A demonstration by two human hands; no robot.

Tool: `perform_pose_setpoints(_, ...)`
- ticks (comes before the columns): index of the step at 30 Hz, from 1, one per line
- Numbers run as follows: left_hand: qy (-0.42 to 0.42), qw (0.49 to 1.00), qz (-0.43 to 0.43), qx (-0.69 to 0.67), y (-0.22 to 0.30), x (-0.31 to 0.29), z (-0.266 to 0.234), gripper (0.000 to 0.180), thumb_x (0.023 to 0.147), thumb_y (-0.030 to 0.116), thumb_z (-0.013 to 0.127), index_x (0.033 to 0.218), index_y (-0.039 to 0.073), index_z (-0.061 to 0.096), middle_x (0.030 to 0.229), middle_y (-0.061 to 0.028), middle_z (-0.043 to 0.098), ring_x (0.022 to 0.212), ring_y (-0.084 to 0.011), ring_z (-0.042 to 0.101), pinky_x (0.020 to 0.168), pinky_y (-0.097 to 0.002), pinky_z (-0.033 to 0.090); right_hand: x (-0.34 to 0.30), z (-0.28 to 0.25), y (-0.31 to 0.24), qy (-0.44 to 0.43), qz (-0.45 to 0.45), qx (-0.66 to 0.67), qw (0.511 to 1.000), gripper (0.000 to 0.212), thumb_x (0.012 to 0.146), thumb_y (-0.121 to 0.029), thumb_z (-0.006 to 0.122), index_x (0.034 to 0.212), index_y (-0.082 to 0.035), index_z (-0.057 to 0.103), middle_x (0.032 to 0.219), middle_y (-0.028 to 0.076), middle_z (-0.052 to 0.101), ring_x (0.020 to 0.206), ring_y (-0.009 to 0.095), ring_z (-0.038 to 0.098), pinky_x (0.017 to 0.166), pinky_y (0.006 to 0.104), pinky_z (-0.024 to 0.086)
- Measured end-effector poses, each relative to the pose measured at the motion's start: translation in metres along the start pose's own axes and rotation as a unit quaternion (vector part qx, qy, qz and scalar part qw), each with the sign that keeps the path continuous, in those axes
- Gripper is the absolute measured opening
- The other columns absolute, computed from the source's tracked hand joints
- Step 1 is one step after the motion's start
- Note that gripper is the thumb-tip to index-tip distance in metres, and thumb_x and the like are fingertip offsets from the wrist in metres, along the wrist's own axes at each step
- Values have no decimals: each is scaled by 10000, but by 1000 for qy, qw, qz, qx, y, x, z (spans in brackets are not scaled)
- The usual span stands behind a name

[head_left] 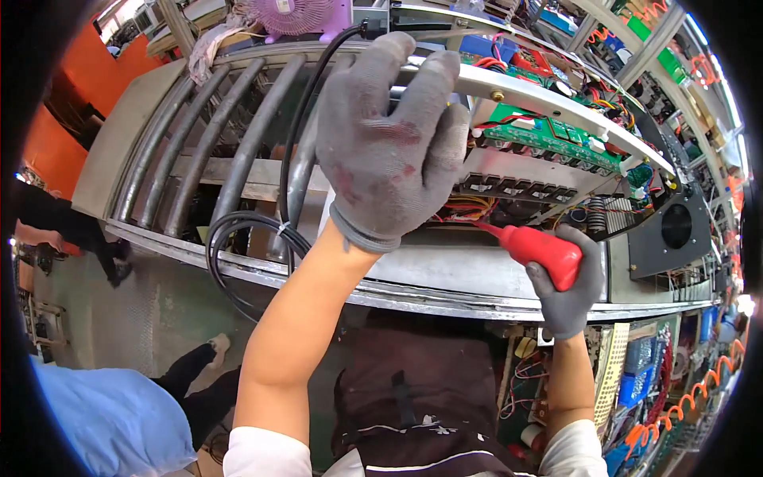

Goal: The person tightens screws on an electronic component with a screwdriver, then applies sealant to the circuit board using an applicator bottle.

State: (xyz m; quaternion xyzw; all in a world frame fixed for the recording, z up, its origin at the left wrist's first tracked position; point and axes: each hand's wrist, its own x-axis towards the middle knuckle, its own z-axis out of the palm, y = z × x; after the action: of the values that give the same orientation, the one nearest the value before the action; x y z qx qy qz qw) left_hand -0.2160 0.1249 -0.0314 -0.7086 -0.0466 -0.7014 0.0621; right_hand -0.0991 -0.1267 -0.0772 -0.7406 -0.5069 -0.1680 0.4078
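Observation:
My right hand [574, 298], in a grey glove, is closed around a red squeeze bottle [542, 248]. The bottle lies tilted, its thin nozzle pointing left toward a bundle of coloured wires [465, 208] low in an open electrical chassis [531, 189]. My left hand [389, 143], gloved in grey with dark red smudges, is raised over the chassis's left end. Its fingers are apart and reach away over the silver top rail [548, 99]; the palm side is hidden. Green circuit boards [548, 141] sit inside the chassis, above a row of black components [517, 188].
A roller conveyor [246, 143] stretches left, with a coiled black cable [254, 238] hanging over its edge. A purple fan [298, 17] stands behind it. A black fan plate [675, 226] is at the right. A person in blue [111, 413] is at lower left; orange coiled hose [683, 409] hangs right.

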Motion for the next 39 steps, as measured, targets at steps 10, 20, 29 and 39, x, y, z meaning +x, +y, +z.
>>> perform_pose_setpoints(10, 238, 948, 194, -80, -32, 6, 45, 339, 776, 110, 678, 1109, 48, 656, 1143, -175, 540, 937, -350, 554, 806, -422, 473, 37, 38, -21, -76, -108, -73, 989, 527, 666, -209, 866, 1097, -68, 597, 936, 127, 670, 797, 316, 675, 671, 368, 546)
perform_pose_setpoints(20, 141, 969, 194, 53, -35, 3, 26, 318, 791, 223, 700, 1083, 106, 651, 1117, -113, 548, 733, -249, 528, 592, -350, 437, 59, 48, -40, -141, -70, -103, 982, 466, 681, -206, 857, 1051, -45, 625, 924, 141, 684, 800, 314, 683, 709, 360, 535)
perform_pose_setpoints(29, 125, 980, 144, 49, -29, 2, 19, 294, 795, 234, 684, 1061, 114, 642, 1108, -91, 537, 704, -240, 490, 567, -347, 414, 49, 56, -35, -152, -59, -94, 982, 516, 700, -203, 852, 1121, -34, 604, 979, 160, 683, 857, 301, 691, 760, 360, 537)
perform_pose_setpoints(39, 181, 972, 88, -117, -12, 3, 20, 313, 791, 220, 708, 1079, 110, 656, 1121, -95, 544, 774, -251, 539, 632, -362, 461, 36, 54, -22, -89, -101, -90, 987, 502, 683, -203, 863, 1093, -61, 611, 968, 135, 679, 830, 309, 686, 707, 362, 555)
